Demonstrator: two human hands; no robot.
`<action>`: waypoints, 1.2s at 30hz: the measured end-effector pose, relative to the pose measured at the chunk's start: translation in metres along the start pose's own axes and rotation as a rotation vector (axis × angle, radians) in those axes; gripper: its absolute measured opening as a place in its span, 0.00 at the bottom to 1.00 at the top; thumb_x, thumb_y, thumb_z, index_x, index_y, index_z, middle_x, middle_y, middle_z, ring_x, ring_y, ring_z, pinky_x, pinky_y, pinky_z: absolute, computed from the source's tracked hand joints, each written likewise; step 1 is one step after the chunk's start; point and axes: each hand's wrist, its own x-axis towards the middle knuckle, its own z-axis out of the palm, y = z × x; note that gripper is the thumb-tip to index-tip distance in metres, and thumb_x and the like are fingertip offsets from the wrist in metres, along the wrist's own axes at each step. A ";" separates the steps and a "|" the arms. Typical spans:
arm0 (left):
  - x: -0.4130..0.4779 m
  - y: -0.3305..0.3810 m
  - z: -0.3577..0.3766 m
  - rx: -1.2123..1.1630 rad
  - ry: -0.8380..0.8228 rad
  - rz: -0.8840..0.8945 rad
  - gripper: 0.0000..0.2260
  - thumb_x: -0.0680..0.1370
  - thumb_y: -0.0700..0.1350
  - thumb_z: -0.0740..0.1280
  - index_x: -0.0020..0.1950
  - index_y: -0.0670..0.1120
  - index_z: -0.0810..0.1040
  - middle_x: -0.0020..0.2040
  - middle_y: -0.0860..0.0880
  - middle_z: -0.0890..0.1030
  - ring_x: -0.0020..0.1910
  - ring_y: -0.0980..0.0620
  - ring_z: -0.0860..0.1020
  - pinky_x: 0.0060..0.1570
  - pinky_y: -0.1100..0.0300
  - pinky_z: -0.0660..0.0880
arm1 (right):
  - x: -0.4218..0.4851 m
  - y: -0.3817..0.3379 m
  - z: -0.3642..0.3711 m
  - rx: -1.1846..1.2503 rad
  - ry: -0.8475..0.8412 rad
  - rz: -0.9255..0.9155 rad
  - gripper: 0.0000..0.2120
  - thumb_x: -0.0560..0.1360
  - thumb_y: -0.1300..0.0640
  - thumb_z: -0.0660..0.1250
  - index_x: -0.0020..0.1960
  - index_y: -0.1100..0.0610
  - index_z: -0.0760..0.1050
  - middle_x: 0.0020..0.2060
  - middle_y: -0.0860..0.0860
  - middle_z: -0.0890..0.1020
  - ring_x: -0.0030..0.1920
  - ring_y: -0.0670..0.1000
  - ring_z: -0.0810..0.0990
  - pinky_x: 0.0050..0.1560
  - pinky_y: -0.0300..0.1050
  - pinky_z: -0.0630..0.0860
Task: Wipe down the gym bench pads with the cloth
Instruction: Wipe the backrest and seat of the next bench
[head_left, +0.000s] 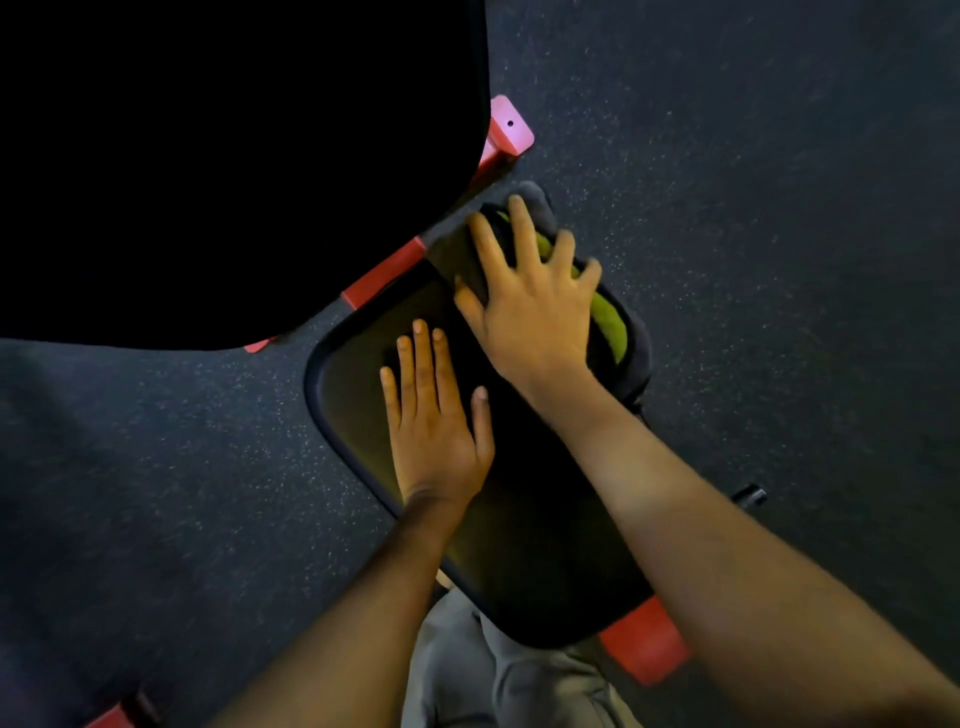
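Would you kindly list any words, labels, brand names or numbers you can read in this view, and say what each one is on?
None: no readable text shows anywhere.
Seat pad: plain black, no label visible.
Cloth: plain green, mostly covered by the right hand.
Red frame bracket: only a small hole, no marking.
Large back pad: too dark to tell.

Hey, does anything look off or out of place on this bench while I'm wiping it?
Nothing stands out. The right hand presses the green cloth at the far edge of the seat pad, the left hand rests flat on it, and the pad shows no visible tears or spills, though the lighting is dim.
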 end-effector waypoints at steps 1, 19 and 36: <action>0.000 0.000 0.000 -0.008 0.003 -0.001 0.27 0.80 0.52 0.52 0.74 0.37 0.58 0.75 0.38 0.59 0.75 0.43 0.53 0.73 0.49 0.46 | -0.001 0.002 0.000 0.003 -0.001 -0.017 0.29 0.78 0.40 0.54 0.76 0.49 0.59 0.76 0.56 0.61 0.68 0.68 0.65 0.61 0.68 0.65; -0.001 -0.001 0.000 -0.018 -0.005 0.003 0.27 0.80 0.52 0.52 0.74 0.38 0.58 0.75 0.38 0.59 0.75 0.44 0.54 0.73 0.50 0.46 | -0.011 -0.003 0.004 0.020 0.060 -0.005 0.28 0.80 0.40 0.54 0.76 0.50 0.59 0.75 0.56 0.62 0.66 0.68 0.66 0.60 0.68 0.66; -0.040 -0.067 -0.017 -0.123 0.009 -0.082 0.25 0.83 0.54 0.48 0.75 0.40 0.55 0.76 0.40 0.56 0.75 0.45 0.50 0.73 0.53 0.45 | -0.024 -0.055 0.021 -0.057 0.079 -0.107 0.26 0.80 0.43 0.56 0.75 0.52 0.64 0.74 0.58 0.65 0.67 0.71 0.66 0.61 0.72 0.63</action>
